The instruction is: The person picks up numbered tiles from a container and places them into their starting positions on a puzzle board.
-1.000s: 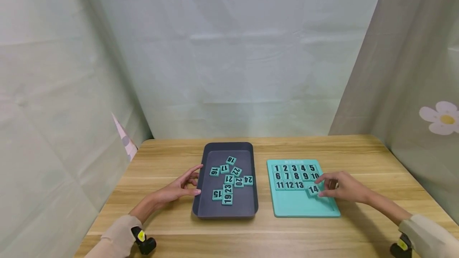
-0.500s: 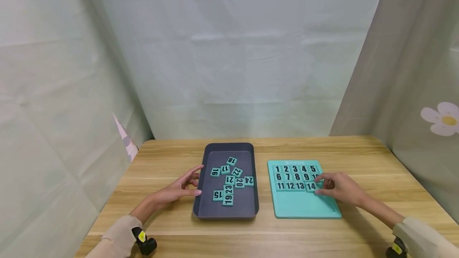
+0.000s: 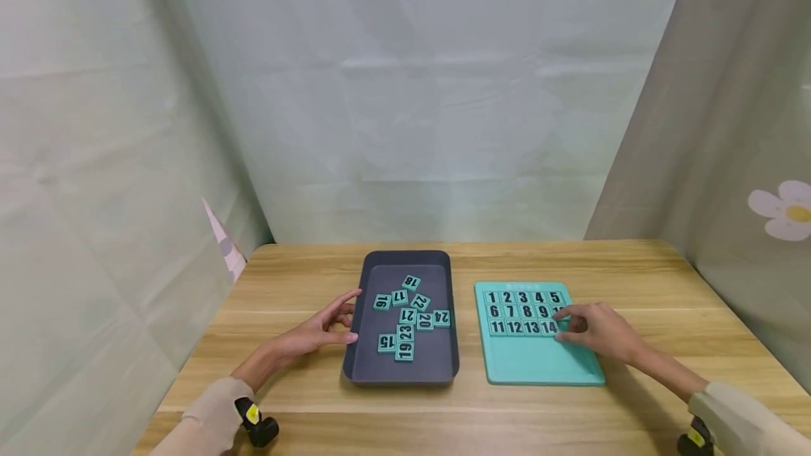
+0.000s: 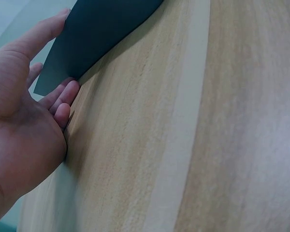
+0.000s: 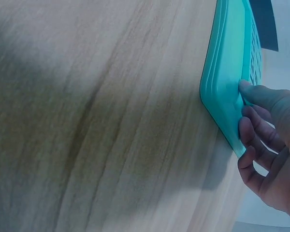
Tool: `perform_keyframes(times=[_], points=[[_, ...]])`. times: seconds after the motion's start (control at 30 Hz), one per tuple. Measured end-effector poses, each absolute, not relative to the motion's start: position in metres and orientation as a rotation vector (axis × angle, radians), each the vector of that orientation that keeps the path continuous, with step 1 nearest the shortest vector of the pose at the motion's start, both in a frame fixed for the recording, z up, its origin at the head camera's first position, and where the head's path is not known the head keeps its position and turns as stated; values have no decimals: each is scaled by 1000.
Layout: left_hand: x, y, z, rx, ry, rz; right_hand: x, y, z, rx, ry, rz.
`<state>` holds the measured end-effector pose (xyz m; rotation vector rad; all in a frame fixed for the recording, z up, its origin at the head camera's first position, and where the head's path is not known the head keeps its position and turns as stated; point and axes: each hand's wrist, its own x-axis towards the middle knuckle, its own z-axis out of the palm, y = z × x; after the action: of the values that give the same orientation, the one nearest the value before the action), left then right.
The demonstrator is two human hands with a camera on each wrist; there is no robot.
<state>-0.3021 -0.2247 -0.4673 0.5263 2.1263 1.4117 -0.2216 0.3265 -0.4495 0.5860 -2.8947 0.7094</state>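
Observation:
A turquoise number board (image 3: 545,364) lies on the right, its rows of tiles running from 1 to 14 in order. My right hand (image 3: 598,329) reaches over its right side, thumb and index finger pinching the number tile 14 (image 3: 548,328) at its right end. That hand covers part of the tile 10. In the right wrist view the thumb (image 5: 261,94) meets the tile area, the other fingers curling beneath. My left hand (image 3: 310,335) touches the left side of a dark tray (image 3: 374,371) with relaxed thumb and fingers, also seen at the tray's wall (image 4: 101,38).
Loose number tiles lie in the tray at various angles, among them 15 (image 3: 387,343), 18 (image 3: 411,282) and 24 (image 3: 441,318). Tray and board stand side by side on a wooden table (image 3: 462,414). Pale curtains (image 3: 443,90) hang behind and at both sides.
My right hand has brought the tile 14 left and set it, formerly tilted, straight in the row beside 13. The left hand has stayed at the tray.

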Motion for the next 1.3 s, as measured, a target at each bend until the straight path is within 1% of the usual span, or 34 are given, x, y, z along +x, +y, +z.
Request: perform_keyframes(times=[0.47,0.7,0.93,1.13,1.3], points=[[-305,-225,-468,534,2122,1416,-223,325,-446,627,-2884,705],[-303,-226,-466,530,2124,1416,-228,304,-434,673,-2864,688],[-302,-228,-466,542,2131,1411,-243,256,-414,836,-2839,705],[-303,-227,-467,535,2126,1415,-260,195,-403,999,-2874,739],[-303,-226,-469,525,2124,1423,-273,142,-401,1235,-2867,753]])
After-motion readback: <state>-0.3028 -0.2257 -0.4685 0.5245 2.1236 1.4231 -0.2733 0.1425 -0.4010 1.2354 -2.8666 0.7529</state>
